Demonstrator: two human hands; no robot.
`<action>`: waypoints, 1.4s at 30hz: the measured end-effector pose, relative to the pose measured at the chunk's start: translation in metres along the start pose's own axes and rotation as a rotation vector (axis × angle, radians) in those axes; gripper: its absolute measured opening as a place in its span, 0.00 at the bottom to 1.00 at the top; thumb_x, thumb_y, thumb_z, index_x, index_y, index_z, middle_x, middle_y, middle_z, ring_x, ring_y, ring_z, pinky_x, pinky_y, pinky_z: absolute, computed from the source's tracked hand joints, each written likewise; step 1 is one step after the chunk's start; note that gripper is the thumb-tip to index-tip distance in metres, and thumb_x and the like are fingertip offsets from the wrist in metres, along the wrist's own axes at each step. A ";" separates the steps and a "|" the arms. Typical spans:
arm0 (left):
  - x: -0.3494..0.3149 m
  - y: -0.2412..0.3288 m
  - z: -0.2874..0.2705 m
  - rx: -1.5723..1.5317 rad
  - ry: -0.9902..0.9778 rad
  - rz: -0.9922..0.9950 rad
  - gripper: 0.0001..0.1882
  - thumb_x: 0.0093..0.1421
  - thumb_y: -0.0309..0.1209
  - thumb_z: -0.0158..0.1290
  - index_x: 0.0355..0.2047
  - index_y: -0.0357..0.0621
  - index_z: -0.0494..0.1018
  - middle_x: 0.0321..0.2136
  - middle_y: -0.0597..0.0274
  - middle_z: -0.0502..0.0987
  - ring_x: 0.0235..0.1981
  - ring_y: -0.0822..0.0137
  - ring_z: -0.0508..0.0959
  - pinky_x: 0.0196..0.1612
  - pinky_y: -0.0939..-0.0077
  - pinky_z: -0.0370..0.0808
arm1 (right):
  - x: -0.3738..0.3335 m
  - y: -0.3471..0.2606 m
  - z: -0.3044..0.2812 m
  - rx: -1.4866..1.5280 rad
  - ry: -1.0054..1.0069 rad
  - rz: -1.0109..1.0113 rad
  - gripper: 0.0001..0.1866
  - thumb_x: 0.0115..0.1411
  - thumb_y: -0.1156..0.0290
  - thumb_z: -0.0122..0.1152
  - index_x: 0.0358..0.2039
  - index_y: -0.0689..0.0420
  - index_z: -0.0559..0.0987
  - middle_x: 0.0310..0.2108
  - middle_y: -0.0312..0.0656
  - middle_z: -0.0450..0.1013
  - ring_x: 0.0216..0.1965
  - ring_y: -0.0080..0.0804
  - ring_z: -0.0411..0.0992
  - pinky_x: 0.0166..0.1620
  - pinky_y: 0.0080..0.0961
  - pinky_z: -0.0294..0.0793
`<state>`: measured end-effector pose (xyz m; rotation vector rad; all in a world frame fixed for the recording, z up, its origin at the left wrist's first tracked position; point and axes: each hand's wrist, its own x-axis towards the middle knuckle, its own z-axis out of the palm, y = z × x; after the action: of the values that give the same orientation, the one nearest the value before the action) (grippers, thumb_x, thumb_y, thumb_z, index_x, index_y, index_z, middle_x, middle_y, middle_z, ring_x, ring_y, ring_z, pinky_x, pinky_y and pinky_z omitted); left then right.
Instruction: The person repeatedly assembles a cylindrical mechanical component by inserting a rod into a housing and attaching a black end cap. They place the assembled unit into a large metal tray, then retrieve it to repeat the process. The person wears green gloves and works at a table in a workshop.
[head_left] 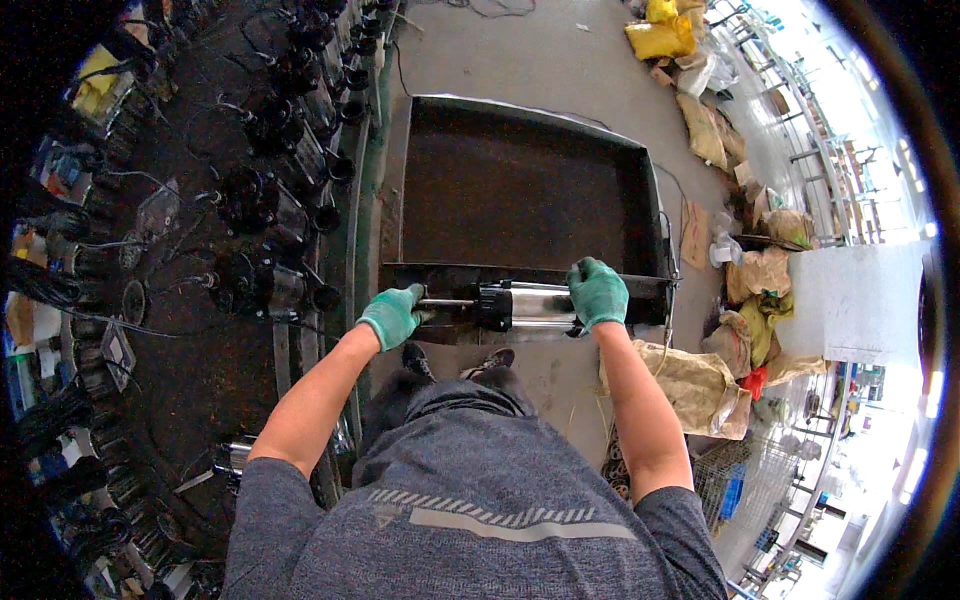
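Pump (pixel 520 307) — steel cylinder with black collar and thin shaft, lying across the near rim of the black tray (pixel 640 160). Left hand (pixel 392 315) closed around the shaft end; right hand (pixel 598 292) clamped over the barrel. Likely heavy, rigid, smooth — best held at both ends.

Tan sacks (pixel 700 385) right, yellow bags (pixel 660 35) top

Factory workshop. Bare grey concrete floor (pixel 540 60); large shallow black metal tray (pixel 520 190) on it. Left: dark, grimy bench (pixel 180 330) crowded with rows of black motor-like units (pixel 265 285) and cables. Right: stuffed tan and yellow sacks (pixel 700 385), metal racking (pixel 815 130).
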<state>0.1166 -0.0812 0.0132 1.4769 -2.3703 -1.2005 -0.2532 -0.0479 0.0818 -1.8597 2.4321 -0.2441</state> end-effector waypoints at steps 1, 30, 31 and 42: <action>0.001 0.011 -0.014 0.173 -0.043 -0.042 0.23 0.64 0.43 0.56 0.54 0.43 0.74 0.39 0.36 0.80 0.43 0.38 0.80 0.46 0.50 0.77 | 0.000 0.001 0.001 -0.002 0.015 -0.008 0.13 0.63 0.57 0.57 0.34 0.53 0.80 0.37 0.49 0.79 0.41 0.54 0.77 0.44 0.47 0.76; 0.019 0.027 -0.045 -0.306 -0.502 -0.290 0.26 0.56 0.49 0.68 0.43 0.41 0.79 0.28 0.64 0.78 0.30 0.67 0.74 0.39 0.68 0.75 | -0.007 -0.003 -0.023 0.063 -0.056 0.059 0.13 0.63 0.56 0.56 0.34 0.52 0.81 0.38 0.44 0.79 0.44 0.48 0.77 0.48 0.45 0.77; 0.019 0.015 -0.040 -0.280 -0.460 -0.217 0.26 0.55 0.49 0.68 0.44 0.41 0.79 0.29 0.62 0.79 0.31 0.65 0.76 0.39 0.67 0.75 | -0.005 -0.008 -0.024 0.064 -0.053 0.051 0.13 0.63 0.57 0.56 0.34 0.52 0.81 0.38 0.44 0.79 0.44 0.48 0.77 0.48 0.45 0.77; 0.006 -0.005 0.004 0.320 0.024 0.040 0.23 0.60 0.51 0.60 0.44 0.46 0.78 0.36 0.49 0.83 0.33 0.48 0.81 0.35 0.54 0.77 | -0.003 -0.006 -0.015 0.065 -0.027 0.037 0.13 0.64 0.56 0.56 0.34 0.52 0.81 0.38 0.45 0.79 0.43 0.49 0.77 0.47 0.45 0.77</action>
<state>0.1153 -0.0844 0.0050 1.5054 -2.6575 -0.8172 -0.2494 -0.0452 0.0975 -1.7783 2.4079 -0.2903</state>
